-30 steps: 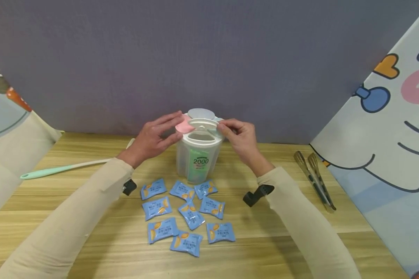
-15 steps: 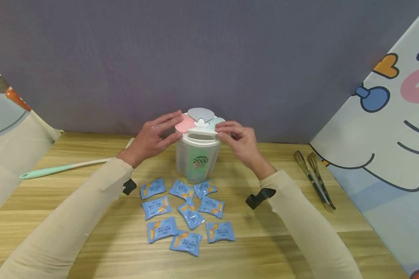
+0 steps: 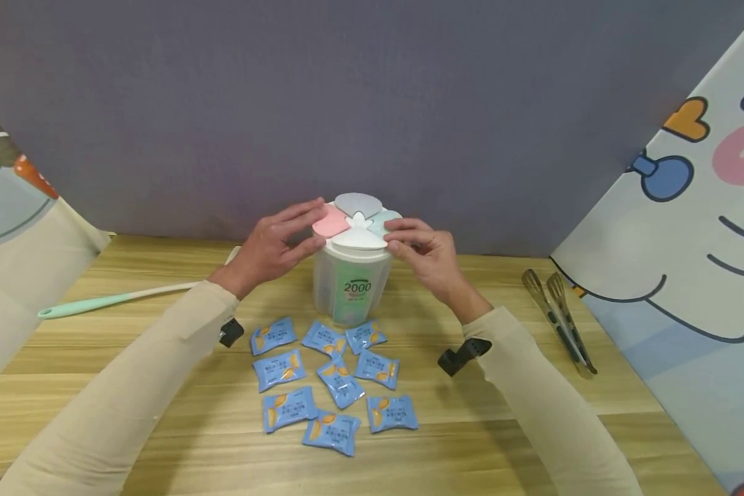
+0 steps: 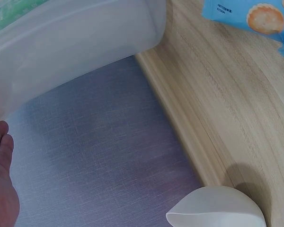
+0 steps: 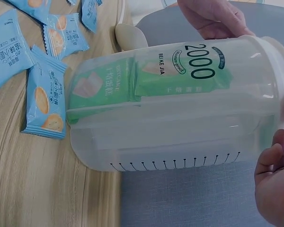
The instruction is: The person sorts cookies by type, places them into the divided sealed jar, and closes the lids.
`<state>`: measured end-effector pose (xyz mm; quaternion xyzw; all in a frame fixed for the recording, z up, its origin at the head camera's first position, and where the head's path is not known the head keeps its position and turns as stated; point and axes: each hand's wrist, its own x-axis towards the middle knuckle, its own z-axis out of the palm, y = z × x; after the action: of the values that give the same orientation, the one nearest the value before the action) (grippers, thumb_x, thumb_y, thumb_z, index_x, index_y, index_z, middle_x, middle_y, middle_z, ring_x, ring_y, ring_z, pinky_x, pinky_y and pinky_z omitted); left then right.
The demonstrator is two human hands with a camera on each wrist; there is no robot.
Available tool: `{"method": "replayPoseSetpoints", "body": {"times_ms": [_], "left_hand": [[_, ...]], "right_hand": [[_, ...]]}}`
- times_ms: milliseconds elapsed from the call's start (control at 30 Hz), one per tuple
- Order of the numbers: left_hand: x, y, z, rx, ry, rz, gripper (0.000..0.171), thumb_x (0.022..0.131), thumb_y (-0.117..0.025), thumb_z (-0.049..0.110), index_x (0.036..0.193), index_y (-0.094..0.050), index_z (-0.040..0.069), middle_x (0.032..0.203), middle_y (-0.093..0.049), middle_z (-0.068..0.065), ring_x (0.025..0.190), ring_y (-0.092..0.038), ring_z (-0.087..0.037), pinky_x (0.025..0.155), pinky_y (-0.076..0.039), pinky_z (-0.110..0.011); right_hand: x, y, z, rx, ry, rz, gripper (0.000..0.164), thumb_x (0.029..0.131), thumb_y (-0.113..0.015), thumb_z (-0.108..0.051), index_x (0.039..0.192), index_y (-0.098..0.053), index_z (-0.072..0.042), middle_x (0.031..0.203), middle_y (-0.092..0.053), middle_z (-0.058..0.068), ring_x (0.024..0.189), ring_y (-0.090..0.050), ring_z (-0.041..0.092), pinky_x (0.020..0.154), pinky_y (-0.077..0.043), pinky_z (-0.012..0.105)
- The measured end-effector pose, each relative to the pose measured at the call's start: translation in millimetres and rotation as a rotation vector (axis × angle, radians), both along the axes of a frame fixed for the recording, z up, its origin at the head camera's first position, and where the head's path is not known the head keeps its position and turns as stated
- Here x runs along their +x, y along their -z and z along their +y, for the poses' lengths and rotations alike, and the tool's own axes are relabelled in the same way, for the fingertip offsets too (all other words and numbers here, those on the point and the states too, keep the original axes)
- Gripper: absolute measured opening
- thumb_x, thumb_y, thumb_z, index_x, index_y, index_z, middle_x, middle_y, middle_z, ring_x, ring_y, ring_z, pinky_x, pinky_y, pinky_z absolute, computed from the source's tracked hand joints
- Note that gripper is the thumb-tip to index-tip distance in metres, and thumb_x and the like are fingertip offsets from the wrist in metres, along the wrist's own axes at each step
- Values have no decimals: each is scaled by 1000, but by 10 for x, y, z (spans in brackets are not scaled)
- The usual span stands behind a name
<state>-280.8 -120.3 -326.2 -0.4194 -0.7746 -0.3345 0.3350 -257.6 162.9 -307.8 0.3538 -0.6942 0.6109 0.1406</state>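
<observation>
A clear plastic canister [image 3: 328, 289] marked 2000 stands upright at the back middle of the table. Its round lid carries pink [image 3: 331, 222], grey, pale green and white flaps, all lying flat. My left hand [image 3: 277, 239] rests fairly straight fingers and thumb against the lid's left side. On the right, my right hand [image 3: 429, 253] pinches the edge of the white flap [image 3: 358, 239] between curled fingers and thumb. Through the wall, the right wrist view shows green packets [image 5: 102, 87] inside. Several blue biscuit packets [image 3: 339, 381] lie in front of the canister.
Metal tongs [image 3: 561, 320] lie at the right of the wooden table [image 3: 471, 441]. A long-handled tool with a mint green grip [image 3: 87, 306] lies at the left, its head partly behind my left hand. A grey panel [image 3: 372, 103] stands behind.
The white front flap has swung down from raised to flat, with my right hand at its edge moving slightly down. My left hand has stayed in place.
</observation>
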Motion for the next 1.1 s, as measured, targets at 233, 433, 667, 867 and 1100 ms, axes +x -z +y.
{"method": "replayPoseSetpoints", "body": {"times_ms": [233, 433, 667, 867, 1100], "left_hand": [[2, 0, -5, -1, -3, -2, 64, 95, -44, 56, 131, -57, 4, 137, -51, -10, 121, -51, -26, 96, -41, -46], [10, -1, -7, -6, -3, -6, 65, 94, -44, 56, 131, -57, 4, 137, -51, -10, 121, -51, -25, 96, -42, -46], [3, 0, 0, 5, 6, -1, 64, 94, -46, 56, 130, -57, 4, 136, -51, -10, 120, -51, -26, 96, -42, -46], [-8, 6, 2, 16, 18, 8, 64, 93, -48, 55, 130, -57, 3, 136, -51, -11, 120, -51, -26, 96, -42, -46], [-13, 6, -1, 22, 23, 8, 62, 93, -50, 53, 130, -57, 4, 137, -51, -10, 121, -51, -26, 97, -41, -46]], "right_hand": [[14, -12, -14, -14, -7, 5, 10, 83, -63, 15, 93, -65, 18, 113, -59, 25, 105, -57, 26, 78, -50, 25], [24, -18, -21, -16, -4, 9, 11, 84, -62, 15, 94, -64, 18, 112, -59, 25, 104, -57, 25, 78, -51, 25], [40, -30, -37, -24, 8, -4, 11, 84, -62, 14, 95, -65, 18, 111, -59, 26, 103, -57, 25, 78, -51, 25], [56, -61, -85, 24, 71, 13, 11, 85, -65, 8, 94, -68, 14, 109, -60, 21, 101, -56, 23, 74, -49, 24], [166, -175, -188, 93, 153, 41, 10, 83, -70, 5, 91, -70, 11, 105, -60, 21, 80, -54, 16, 60, -40, 25]]}}
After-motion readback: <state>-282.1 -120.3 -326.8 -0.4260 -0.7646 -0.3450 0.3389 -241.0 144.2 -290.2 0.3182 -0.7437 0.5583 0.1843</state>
